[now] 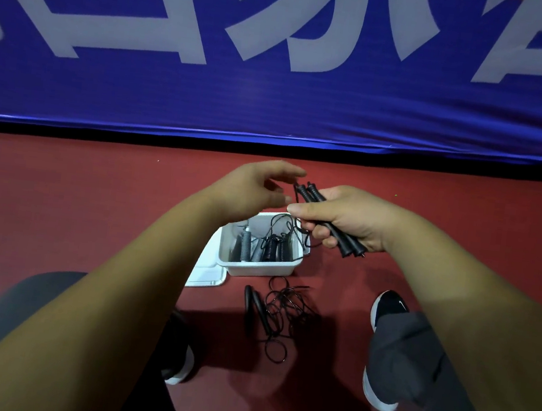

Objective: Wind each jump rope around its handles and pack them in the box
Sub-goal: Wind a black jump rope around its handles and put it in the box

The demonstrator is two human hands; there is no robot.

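Black handles [313, 195] clamped in right hand [349, 219] — left hand [251, 189] slack-fingered beside them.

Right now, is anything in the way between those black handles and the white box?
Nothing visible does. The right hand holds the handles above the open box; its lid lies beside it. Wound ropes already sit inside.

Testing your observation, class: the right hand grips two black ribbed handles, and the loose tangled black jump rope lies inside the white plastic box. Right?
Not quite. The head view shows the loose tangled black jump rope on the red floor beside the white plastic box, not inside it. The right hand does grip the two black ribbed handles.
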